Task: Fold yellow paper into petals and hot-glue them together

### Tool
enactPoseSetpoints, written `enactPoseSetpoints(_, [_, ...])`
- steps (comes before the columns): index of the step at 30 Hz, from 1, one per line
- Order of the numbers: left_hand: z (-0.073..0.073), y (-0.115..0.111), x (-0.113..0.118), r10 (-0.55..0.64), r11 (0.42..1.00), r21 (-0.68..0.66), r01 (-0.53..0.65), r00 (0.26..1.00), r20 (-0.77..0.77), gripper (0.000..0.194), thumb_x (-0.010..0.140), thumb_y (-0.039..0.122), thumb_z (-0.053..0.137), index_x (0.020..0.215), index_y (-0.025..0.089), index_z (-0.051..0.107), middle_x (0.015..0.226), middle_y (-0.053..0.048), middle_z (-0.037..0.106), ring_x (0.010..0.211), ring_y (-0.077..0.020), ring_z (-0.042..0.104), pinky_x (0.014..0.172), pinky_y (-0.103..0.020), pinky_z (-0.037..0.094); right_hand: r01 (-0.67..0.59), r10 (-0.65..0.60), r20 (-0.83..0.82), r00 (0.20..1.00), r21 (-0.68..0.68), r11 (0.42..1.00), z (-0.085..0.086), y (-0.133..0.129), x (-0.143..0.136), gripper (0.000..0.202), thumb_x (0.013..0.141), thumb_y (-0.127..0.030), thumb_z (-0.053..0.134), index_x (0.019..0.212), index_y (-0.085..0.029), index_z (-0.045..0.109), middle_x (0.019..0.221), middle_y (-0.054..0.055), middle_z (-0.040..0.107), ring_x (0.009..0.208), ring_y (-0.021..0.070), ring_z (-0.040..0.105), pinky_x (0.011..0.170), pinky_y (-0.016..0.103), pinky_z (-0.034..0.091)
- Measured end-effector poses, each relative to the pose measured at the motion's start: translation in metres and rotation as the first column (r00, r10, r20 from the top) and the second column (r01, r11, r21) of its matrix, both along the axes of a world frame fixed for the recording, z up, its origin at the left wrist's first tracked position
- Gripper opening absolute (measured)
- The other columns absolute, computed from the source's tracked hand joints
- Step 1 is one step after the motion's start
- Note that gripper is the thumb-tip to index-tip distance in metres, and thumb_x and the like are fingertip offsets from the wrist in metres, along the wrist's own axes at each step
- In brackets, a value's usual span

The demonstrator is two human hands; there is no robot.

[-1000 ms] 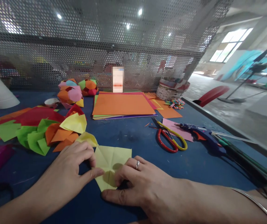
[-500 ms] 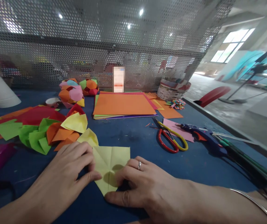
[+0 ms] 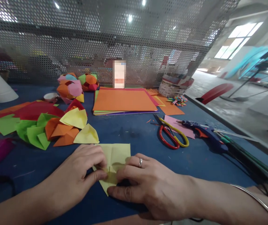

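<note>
At the near side of the blue desk (image 3: 134, 131), I have a pale yellow paper square (image 3: 117, 153) lying between both hands, creased down its middle. My left hand (image 3: 79, 175) is narrow, thumb and fingertips drawn together with the paper's left side pinched between them. My right hand (image 3: 148, 184) rests on the lower right of the paper, fingers curled, thumb reaching to the bottom corner; I cannot tell whether it grips or only presses. Just beyond my left fingers I see two yellow folded pieces (image 3: 87, 135), next to orange folded pieces (image 3: 65, 134) and green folded pieces (image 3: 34, 134). Off to the right, well apart from the paper, sit scissors (image 3: 177, 130) with one red and one yellow handle, and near them a blue glue gun (image 3: 209, 132). Farther back lies a stack of coloured sheets (image 3: 124, 100), orange uppermost.
</note>
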State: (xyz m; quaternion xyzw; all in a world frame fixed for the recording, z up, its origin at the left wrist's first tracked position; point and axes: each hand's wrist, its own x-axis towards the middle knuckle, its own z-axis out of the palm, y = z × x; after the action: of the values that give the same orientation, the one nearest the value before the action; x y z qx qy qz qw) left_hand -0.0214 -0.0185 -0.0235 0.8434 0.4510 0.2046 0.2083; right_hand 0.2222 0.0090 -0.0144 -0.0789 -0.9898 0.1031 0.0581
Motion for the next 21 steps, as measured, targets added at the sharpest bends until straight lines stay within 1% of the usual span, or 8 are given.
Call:
enactPoseSetpoints(4, [0.0023, -0.0005, 0.0038, 0.034, 0.999, -0.008, -0.034, 0.999, -0.015, 0.017, 0.089, 0.018, 0.055, 0.073, 0.021, 0.050, 0.078, 0.003, 0.056, 0.081, -0.0157, 0.051, 0.074, -0.029, 0.037, 0.000, 0.000, 0.003, 1.000, 0.022, 1.000, 0.0001, 0.0007, -0.0009, 0.053, 0.084, -0.035, 0.068, 0.134, -0.023, 0.053, 0.118, 0.004, 0.058, 0.101, 0.0206, 0.046, 0.085, 0.034, 0.036])
enactPoseSetpoints(7, [0.0026, -0.0021, 0.0042, 0.046, 0.999, -0.015, -0.046, 0.998, -0.031, 0.016, 0.089, 0.018, 0.056, 0.074, 0.021, 0.051, 0.078, 0.003, 0.056, 0.082, -0.0159, 0.051, 0.076, -0.029, 0.037, 0.008, -0.008, -0.011, 1.000, 0.005, 1.000, -0.0017, 0.0010, -0.0009, 0.056, 0.082, -0.036, 0.071, 0.133, -0.021, 0.053, 0.118, 0.003, 0.058, 0.101, 0.0202, 0.047, 0.086, 0.033, 0.036])
enactPoseSetpoints(10, [0.0009, -0.0030, 0.0034, 0.032, 0.999, 0.000, -0.032, 0.999, -0.027, 0.016, 0.089, 0.020, 0.057, 0.074, 0.021, 0.051, 0.078, 0.003, 0.056, 0.081, -0.0162, 0.051, 0.075, -0.029, 0.037, 0.014, -0.014, -0.029, 0.999, -0.015, 1.000, -0.0028, 0.0004, -0.0012, 0.065, 0.080, -0.035, 0.073, 0.138, -0.019, 0.048, 0.123, 0.004, 0.057, 0.101, 0.0199, 0.047, 0.087, 0.033, 0.036])
enactPoseSetpoints(12, [-0.0004, -0.0031, 0.0031, 0.046, 0.999, 0.013, -0.046, 0.999, -0.014, 0.015, 0.088, 0.020, 0.057, 0.074, 0.022, 0.051, 0.079, 0.003, 0.056, 0.082, -0.0166, 0.051, 0.075, -0.029, 0.038, 0.024, -0.024, -0.008, 1.000, -0.014, 1.000, -0.0021, -0.0004, -0.0022, 0.072, 0.080, -0.035, 0.073, 0.143, -0.021, 0.042, 0.125, 0.005, 0.056, 0.100, 0.0202, 0.048, 0.086, 0.034, 0.036])
enactPoseSetpoints(14, [-0.0010, -0.0030, 0.0031, 0.052, 0.999, 0.013, -0.051, 0.999, -0.014, 0.014, 0.088, 0.021, 0.058, 0.075, 0.022, 0.052, 0.079, 0.003, 0.057, 0.082, -0.0168, 0.052, 0.075, -0.029, 0.038, 0.039, -0.039, 0.031, 0.999, -0.003, 0.999, -0.0006, -0.0013, -0.0037, 0.075, 0.080, -0.038, 0.073, 0.146, -0.026, 0.038, 0.124, 0.004, 0.055, 0.098, 0.0209, 0.048, 0.084, 0.035, 0.035])
enactPoseSetpoints(18, [-0.0010, -0.0034, 0.0026, 0.057, 0.998, 0.013, -0.057, 0.998, -0.030, 0.015, 0.089, 0.025, 0.058, 0.075, 0.023, 0.053, 0.078, 0.004, 0.057, 0.082, -0.0172, 0.052, 0.075, -0.030, 0.039, 0.042, -0.043, 0.086, 0.995, 0.016, 0.999, 0.0022, -0.0028, -0.0061, 0.070, 0.080, -0.039, 0.072, 0.143, -0.031, 0.042, 0.127, 0.004, 0.052, 0.098, 0.0221, 0.047, 0.081, 0.036, 0.035])
enactPoseSetpoints(21, [-0.0039, -0.0042, 0.0002, 0.127, 0.992, 0.029, -0.126, 0.991, -0.034, 0.010, 0.086, 0.030, 0.063, 0.081, 0.024, 0.056, 0.082, 0.003, 0.059, 0.083, -0.0185, 0.054, 0.074, -0.032, 0.040, 0.044, -0.046, 0.095, 0.994, 0.018, 0.999, 0.0028, -0.0032, -0.0062, 0.066, 0.083, -0.038, 0.070, 0.142, -0.032, 0.043, 0.130, 0.003, 0.051, 0.100, 0.0225, 0.046, 0.080, 0.037, 0.034])
